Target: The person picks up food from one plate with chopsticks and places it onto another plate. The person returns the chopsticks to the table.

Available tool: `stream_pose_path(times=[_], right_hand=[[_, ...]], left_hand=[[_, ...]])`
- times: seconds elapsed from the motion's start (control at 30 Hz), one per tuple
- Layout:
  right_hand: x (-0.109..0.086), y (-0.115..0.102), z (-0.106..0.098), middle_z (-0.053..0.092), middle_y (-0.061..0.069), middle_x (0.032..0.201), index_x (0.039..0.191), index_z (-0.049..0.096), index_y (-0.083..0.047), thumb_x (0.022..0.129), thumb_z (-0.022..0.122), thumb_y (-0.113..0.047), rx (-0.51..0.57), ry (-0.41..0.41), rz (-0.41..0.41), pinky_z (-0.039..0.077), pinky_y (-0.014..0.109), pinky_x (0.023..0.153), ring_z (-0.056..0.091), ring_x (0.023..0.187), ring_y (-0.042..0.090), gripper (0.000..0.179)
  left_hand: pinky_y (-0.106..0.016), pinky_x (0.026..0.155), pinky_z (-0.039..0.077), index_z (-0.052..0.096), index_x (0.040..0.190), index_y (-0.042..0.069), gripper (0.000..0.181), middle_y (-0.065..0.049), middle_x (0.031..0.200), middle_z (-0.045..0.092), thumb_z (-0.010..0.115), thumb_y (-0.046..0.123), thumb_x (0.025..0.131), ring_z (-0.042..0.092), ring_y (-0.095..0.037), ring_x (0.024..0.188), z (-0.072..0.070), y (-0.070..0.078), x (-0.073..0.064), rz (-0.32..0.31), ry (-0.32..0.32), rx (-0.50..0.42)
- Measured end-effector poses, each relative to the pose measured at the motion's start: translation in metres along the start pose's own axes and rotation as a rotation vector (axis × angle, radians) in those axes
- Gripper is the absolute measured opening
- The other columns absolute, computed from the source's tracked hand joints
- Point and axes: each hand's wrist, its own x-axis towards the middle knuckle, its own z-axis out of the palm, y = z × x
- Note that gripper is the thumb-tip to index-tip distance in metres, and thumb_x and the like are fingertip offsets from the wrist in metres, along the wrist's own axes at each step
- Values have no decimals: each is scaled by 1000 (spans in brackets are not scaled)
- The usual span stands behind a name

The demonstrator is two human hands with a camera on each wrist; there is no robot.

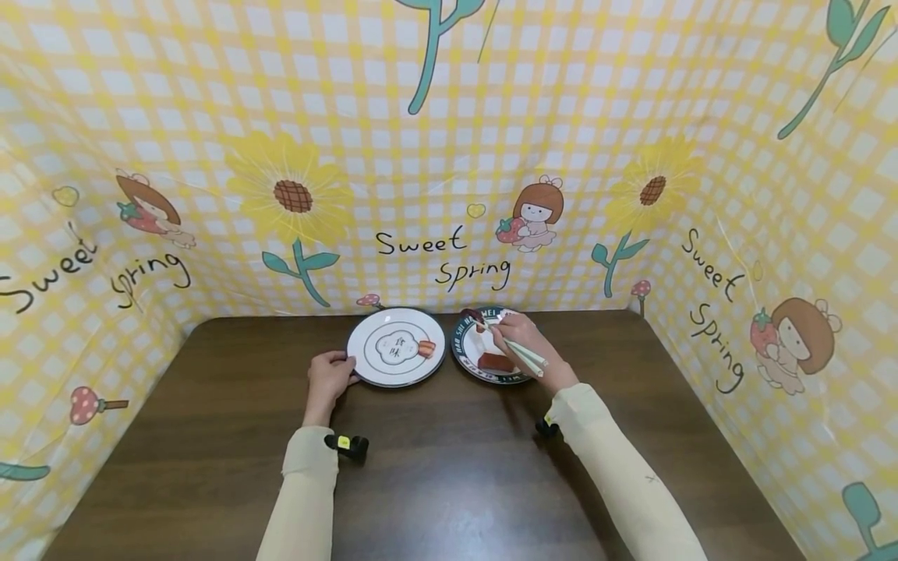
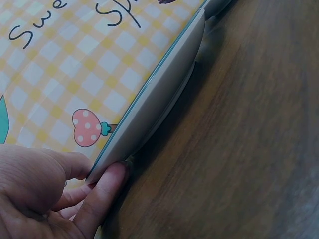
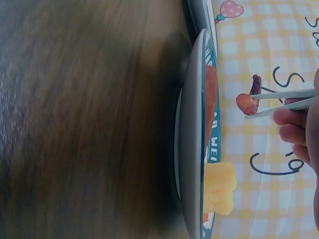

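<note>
My left hand (image 1: 330, 378) grips the left edge of a white plate (image 1: 368, 354) with a dark rim, thumb on top and fingers beneath in the left wrist view. A small orange-and-white striped food piece (image 1: 426, 348) lies on that plate's right side. My right hand (image 1: 529, 347) holds a pair of pale green chopsticks (image 1: 525, 355). Between their tips a glossy reddish-brown food piece (image 3: 246, 103) with a dark curved end is held above the second plate (image 1: 459, 360), which has a lettered green rim. A reddish-brown block (image 1: 496, 362) and a yellow ridged chunk (image 3: 219, 188) rest there.
Both plates stand side by side at the back of the dark wooden table (image 1: 421, 467). A yellow checked cloth (image 1: 421, 156) rises behind and on both sides. Black wrist cameras (image 1: 348, 447) sit at the sleeve cuffs.
</note>
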Motion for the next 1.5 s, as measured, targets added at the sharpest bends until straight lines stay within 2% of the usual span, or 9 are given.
stream_pose_path(times=[0.17, 0.43, 0.7, 0.97, 1.33, 1.5], right_hand=[[1, -10, -5, 73, 6, 81, 91, 74, -3, 97, 59, -4, 0, -31, 19, 55, 42, 85, 62, 76, 23, 16], [1, -23, -6, 70, 10, 83, 91, 74, 0, 98, 61, -5, 53, -40, 73, 56, 39, 75, 62, 77, 24, 15], [3, -19, -2, 68, 6, 80, 91, 73, -2, 100, 57, -10, 55, -29, 31, 54, 35, 70, 59, 74, 20, 20], [6, -27, 0, 69, 7, 79, 89, 73, -1, 97, 60, -4, 82, 44, -27, 57, 37, 71, 63, 73, 22, 15], [8, -37, 6, 69, 6, 82, 93, 72, -3, 100, 55, -7, 173, 4, -19, 56, 38, 76, 63, 79, 22, 19], [8, -46, 9, 68, 6, 80, 92, 73, 0, 98, 59, -5, 197, 0, -16, 56, 39, 76, 62, 78, 23, 16]], left_hand=[[-18, 67, 60, 53, 138, -11, 45, -31, 124, 64, 57, 15, 102, 66, -6, 74, 0, -2, -1, 3, 3, 0], [-18, 66, 60, 53, 137, -13, 44, -32, 122, 64, 57, 14, 102, 66, -6, 73, 0, -3, -2, 13, 8, -3], [-18, 67, 60, 52, 139, -12, 46, -33, 126, 63, 57, 15, 102, 67, -6, 76, 1, 1, 0, 5, 7, -17], [-18, 68, 60, 51, 140, -11, 46, -33, 129, 62, 58, 14, 102, 67, -9, 79, 1, 0, 0, 3, 6, -21], [-18, 68, 60, 51, 140, -12, 46, -34, 128, 62, 58, 14, 102, 67, -9, 79, 0, 0, -2, 10, 9, -16], [-17, 67, 60, 51, 140, -10, 46, -32, 128, 62, 58, 15, 102, 67, -9, 79, 0, -1, -3, -3, 14, -5]])
